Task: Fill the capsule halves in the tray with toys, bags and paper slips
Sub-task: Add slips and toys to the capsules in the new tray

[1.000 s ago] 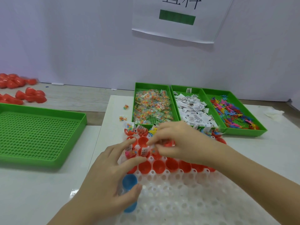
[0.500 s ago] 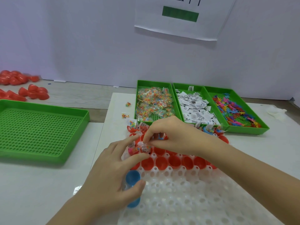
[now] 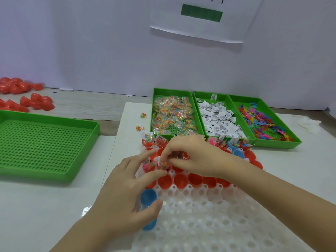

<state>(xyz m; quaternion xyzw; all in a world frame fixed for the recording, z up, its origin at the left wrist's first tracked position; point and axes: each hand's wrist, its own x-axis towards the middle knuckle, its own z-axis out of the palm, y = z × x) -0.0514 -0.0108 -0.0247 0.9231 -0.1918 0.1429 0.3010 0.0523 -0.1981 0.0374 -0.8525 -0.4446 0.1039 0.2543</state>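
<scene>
Bag (image 3: 163,164) pinched by right hand (image 3: 196,157), now lower; left hand (image 3: 123,193) grips blue capsules (image 3: 148,196).

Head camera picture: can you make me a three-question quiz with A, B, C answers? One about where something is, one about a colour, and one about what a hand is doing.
1. Which green bin holds the paper slips?
A) left B) middle C) right

2. What colour is the capsule half under the thumb of the left hand?
A) blue B) yellow C) black

3. What is the right hand doing?
A) lying flat on the table B) waving in the air C) pinching a small bag over the capsule tray

Answers:
1 B, the white slips fill the middle bin of the three.
2 A, it shows blue next to the red halves.
3 C, its fingertips close on the bag just above a red half.
</scene>
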